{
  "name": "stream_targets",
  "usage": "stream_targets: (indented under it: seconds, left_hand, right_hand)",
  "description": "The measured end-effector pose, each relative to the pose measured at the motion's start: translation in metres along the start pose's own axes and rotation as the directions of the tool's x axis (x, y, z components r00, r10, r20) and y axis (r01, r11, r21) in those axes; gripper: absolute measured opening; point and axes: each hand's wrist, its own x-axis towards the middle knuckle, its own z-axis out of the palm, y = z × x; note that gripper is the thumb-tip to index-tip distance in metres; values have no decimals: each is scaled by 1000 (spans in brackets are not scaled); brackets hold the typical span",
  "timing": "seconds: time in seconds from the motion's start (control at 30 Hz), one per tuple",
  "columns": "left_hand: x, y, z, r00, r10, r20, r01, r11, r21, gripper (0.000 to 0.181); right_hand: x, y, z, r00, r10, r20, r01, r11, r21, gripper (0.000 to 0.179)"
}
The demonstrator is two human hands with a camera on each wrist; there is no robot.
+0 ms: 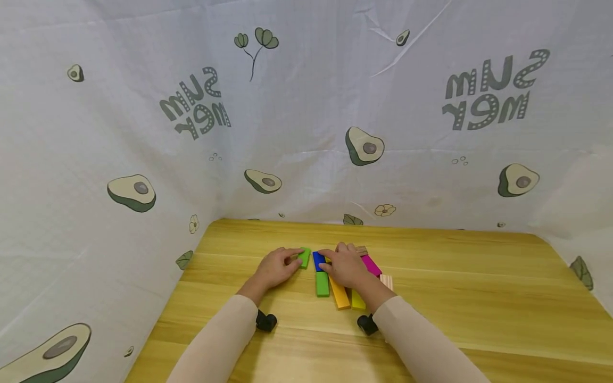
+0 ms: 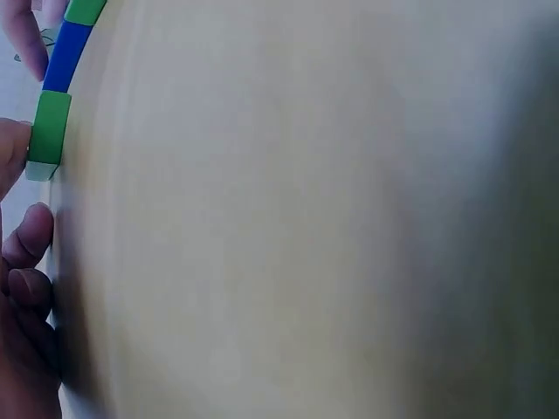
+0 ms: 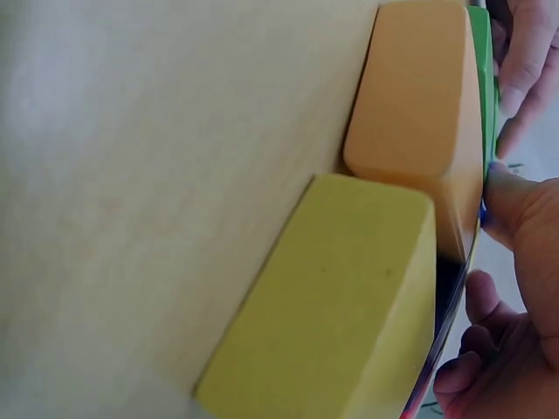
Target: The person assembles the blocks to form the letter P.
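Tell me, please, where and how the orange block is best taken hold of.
Probably the near end of the orange block, from the near left: it lies flat, that end juts past the green block on its left, and the yellow block crowds its right.

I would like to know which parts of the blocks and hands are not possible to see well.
Head view: the far end of the magenta block, hidden by the right hand.
Left wrist view: the topmost green block, cut off by the top edge; part of the left hand, by the left edge.
Right wrist view: one end of the yellow block, cut off by the bottom edge.
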Motion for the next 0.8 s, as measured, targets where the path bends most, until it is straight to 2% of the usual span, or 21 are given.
stream_targets:
  seconds: [0.27, 0.47, 0.8]
  left_hand:
    - [8, 4, -2, 1000, -10, -26, 10, 1000, -15, 40]
    - [17, 8, 1, 997, -54, -59, 54, 998, 11, 39]
    - [36, 6, 5, 993, -100, -70, 102, 994, 32, 40]
  right_hand:
    - [-2, -3, -1, 1000, 15, 10, -15, 1000, 8, 45]
    - [-2, -4, 1, 1000, 17, 16, -17, 1000, -1, 45]
    - [-2, -2, 3, 1000, 27, 11, -27, 1000, -9, 46]
